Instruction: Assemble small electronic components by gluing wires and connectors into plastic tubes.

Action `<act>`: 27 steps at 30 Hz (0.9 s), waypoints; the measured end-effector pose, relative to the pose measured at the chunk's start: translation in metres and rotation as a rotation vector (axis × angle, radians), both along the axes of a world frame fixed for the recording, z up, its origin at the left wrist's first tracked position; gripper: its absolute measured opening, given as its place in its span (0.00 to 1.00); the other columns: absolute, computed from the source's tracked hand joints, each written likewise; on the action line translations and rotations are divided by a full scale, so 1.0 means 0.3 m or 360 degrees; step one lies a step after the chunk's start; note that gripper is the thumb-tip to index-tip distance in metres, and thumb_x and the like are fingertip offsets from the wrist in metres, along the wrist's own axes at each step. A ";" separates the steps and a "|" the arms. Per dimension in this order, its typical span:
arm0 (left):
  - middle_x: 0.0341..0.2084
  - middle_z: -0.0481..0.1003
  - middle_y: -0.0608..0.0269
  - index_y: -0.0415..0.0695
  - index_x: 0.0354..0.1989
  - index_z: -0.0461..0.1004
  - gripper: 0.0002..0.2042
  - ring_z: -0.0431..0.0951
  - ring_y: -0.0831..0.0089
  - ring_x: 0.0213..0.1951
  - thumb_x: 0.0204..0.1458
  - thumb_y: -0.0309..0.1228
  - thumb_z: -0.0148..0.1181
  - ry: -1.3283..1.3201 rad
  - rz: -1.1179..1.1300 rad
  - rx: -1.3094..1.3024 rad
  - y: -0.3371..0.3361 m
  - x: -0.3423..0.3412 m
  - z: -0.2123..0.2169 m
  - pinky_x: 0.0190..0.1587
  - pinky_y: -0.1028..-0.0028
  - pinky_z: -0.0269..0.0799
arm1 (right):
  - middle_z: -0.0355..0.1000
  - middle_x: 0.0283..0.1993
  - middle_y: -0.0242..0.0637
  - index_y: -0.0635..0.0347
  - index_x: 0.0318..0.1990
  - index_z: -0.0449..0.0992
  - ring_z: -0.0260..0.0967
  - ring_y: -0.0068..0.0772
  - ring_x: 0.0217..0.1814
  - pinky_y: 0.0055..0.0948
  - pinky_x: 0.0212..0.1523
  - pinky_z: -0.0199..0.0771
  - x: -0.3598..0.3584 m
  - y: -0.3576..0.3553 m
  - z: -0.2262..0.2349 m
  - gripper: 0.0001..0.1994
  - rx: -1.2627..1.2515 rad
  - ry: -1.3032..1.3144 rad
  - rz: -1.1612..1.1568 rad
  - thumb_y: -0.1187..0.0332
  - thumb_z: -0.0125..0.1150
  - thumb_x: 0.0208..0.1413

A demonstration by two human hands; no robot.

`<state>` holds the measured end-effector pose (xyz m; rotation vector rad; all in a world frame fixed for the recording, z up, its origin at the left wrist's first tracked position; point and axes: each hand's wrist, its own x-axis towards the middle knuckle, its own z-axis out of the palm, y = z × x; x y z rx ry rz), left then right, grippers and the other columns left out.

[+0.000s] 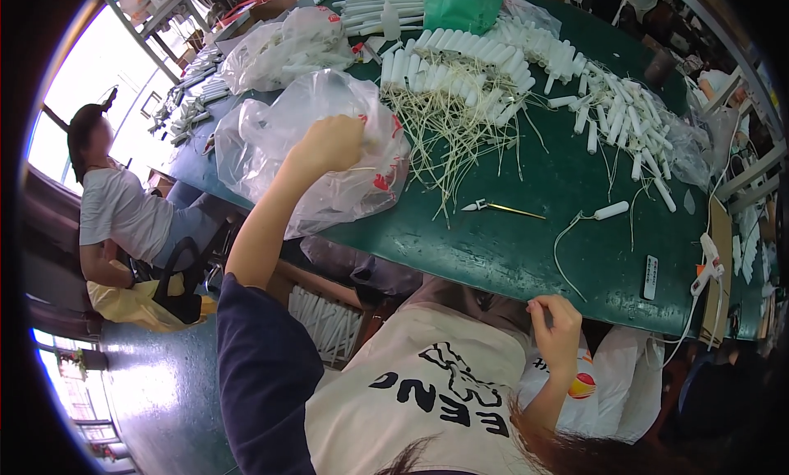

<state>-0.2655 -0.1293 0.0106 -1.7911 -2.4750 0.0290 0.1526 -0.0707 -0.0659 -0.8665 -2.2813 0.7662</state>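
My left hand (335, 142) is over a clear plastic bag (283, 150) with red print, its fingers curled down at the mouth and partly hidden. What it grips there does not show. At the table's front edge my right hand (557, 331) has thumb and forefinger pressed together; anything between them is too small to make out. Right of the bag lie stacked white tubes (460, 52) with a tangle of thin pale wires (448, 134). A slim tool with a white pointed head (477, 205) lies on the green table (394, 241). One white tube with a wire (612, 210) lies apart.
A loose heap of white tubes (620, 117) is at the right. A white glue gun (708, 265) with a cord stands by a cardboard piece. Farther back are a second filled bag (288, 52) and a green container (464, 6). A person (123, 195) sits at the left.
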 end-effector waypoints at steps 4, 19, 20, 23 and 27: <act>0.26 0.74 0.40 0.36 0.29 0.73 0.10 0.74 0.44 0.36 0.43 0.31 0.58 -0.0325 0.0178 0.0075 0.003 0.015 -0.005 0.40 0.55 0.68 | 0.71 0.25 0.39 0.64 0.27 0.73 0.68 0.40 0.27 0.33 0.30 0.65 -0.002 -0.001 -0.001 0.04 -0.0016 0.0023 -0.0014 0.74 0.59 0.49; 0.21 0.74 0.51 0.41 0.29 0.70 0.13 0.75 0.53 0.26 0.52 0.40 0.57 0.0197 0.0292 0.0794 -0.077 0.398 0.248 0.27 0.59 0.66 | 0.72 0.24 0.39 0.65 0.27 0.73 0.69 0.37 0.25 0.30 0.28 0.66 0.011 0.025 -0.011 0.02 0.0029 0.0074 -0.0057 0.76 0.59 0.49; 0.19 0.73 0.54 0.41 0.28 0.69 0.13 0.75 0.55 0.23 0.52 0.39 0.57 0.0044 0.0025 0.0885 -0.071 0.442 0.237 0.25 0.61 0.66 | 0.72 0.24 0.39 0.65 0.27 0.73 0.69 0.36 0.25 0.30 0.27 0.66 0.010 0.032 -0.012 0.02 0.0023 0.0101 -0.0044 0.77 0.59 0.49; 0.17 0.72 0.54 0.42 0.25 0.67 0.14 0.74 0.56 0.21 0.52 0.40 0.57 -0.0484 -0.0460 0.0596 -0.019 0.534 0.169 0.23 0.62 0.65 | 0.72 0.24 0.39 0.65 0.27 0.73 0.69 0.36 0.24 0.29 0.27 0.66 -0.009 0.054 -0.004 0.02 0.0050 0.0197 -0.0001 0.77 0.60 0.48; 0.14 0.70 0.52 0.41 0.24 0.68 0.16 0.72 0.53 0.20 0.52 0.42 0.58 -0.0579 -0.0650 0.0377 0.195 0.620 0.046 0.23 0.61 0.63 | 0.72 0.24 0.39 0.65 0.27 0.74 0.69 0.36 0.24 0.29 0.27 0.66 0.042 0.058 0.005 0.02 0.0118 0.0228 -0.0106 0.77 0.61 0.47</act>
